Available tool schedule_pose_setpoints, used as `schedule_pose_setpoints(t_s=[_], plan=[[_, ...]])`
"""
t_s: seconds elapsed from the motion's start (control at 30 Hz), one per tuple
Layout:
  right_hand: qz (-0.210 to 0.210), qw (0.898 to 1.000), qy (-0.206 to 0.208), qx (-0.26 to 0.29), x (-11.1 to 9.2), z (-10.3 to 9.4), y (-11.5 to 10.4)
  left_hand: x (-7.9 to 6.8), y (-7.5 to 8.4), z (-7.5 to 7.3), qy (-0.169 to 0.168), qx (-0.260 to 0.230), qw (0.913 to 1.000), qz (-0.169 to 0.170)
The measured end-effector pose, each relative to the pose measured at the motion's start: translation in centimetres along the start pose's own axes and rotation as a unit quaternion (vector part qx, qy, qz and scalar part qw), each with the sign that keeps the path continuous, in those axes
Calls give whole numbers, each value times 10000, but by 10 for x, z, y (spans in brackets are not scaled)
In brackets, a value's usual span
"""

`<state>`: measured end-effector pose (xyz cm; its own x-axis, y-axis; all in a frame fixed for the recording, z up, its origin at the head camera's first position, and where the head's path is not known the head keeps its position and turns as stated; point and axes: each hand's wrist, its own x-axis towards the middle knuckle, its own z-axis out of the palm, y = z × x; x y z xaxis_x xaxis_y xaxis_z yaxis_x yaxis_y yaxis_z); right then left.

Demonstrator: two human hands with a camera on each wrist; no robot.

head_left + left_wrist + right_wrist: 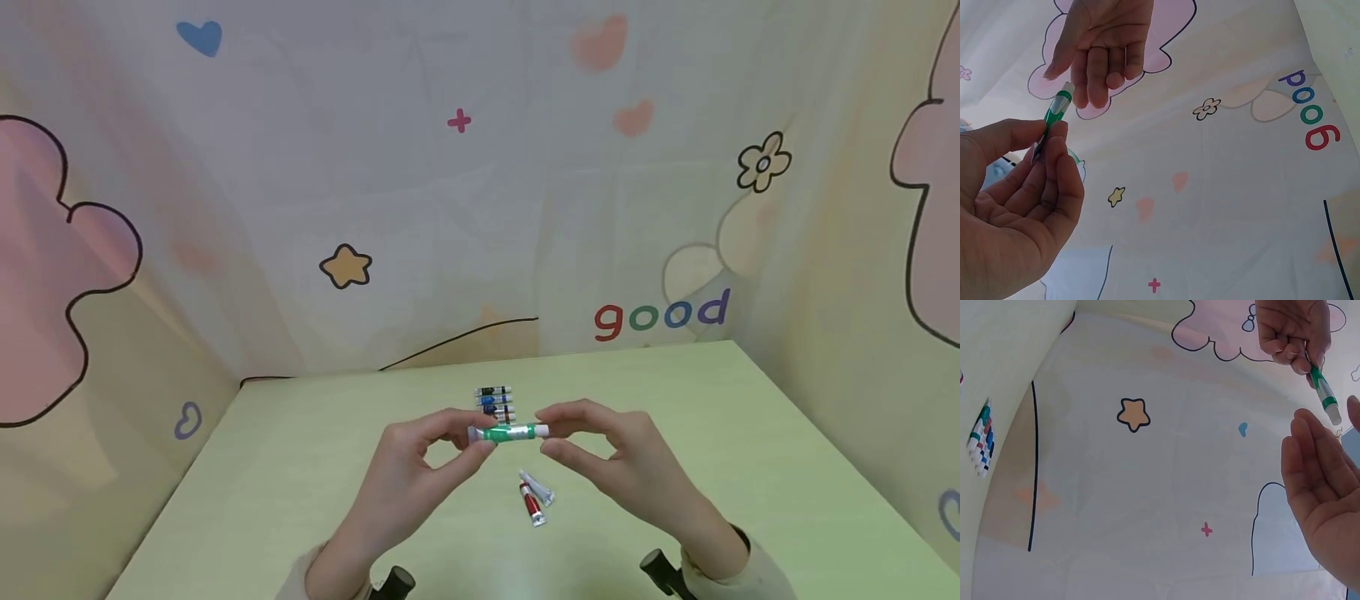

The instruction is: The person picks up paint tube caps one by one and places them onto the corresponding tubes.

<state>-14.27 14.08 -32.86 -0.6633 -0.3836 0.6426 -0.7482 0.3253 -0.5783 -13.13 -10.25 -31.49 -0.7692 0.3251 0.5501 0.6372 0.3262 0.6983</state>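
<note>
A green paint tube (510, 432) with a white cap lies level in the air above the table. My left hand (420, 467) pinches its flat crimped end between thumb and fingers, as the left wrist view of the tube (1057, 109) also shows. Around the white cap, with a small gap, stand the thumb and fingers of my right hand (622, 454). In the right wrist view that hand (1322, 487) has its fingers extended, apart from the cap (1334, 414). Below on the table lie a red paint tube (532, 505) and a white paint tube (538, 488), side by side.
Behind the hands, a row of several paint tubes (493, 401) lies on the pale green table (300, 467); the left hand partly covers its near end. A printed cloth (450, 208) hangs at the back and along both sides.
</note>
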Motion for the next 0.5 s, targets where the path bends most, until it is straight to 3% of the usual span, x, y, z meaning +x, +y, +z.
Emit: schedule_pose_setpoints(t_s=[0.1,0.3,0.5], plan=[[-239,9995,117,-140,1,-1,0,0,0,-3,-16,10,9999,-149],[-1035,9942,274,-42,7,-3,-8,3,2,-3,-24,100,9999,-96],[-964,9952,163,13,5,-2,-7,3,2,1,-126,17,9998,-126]])
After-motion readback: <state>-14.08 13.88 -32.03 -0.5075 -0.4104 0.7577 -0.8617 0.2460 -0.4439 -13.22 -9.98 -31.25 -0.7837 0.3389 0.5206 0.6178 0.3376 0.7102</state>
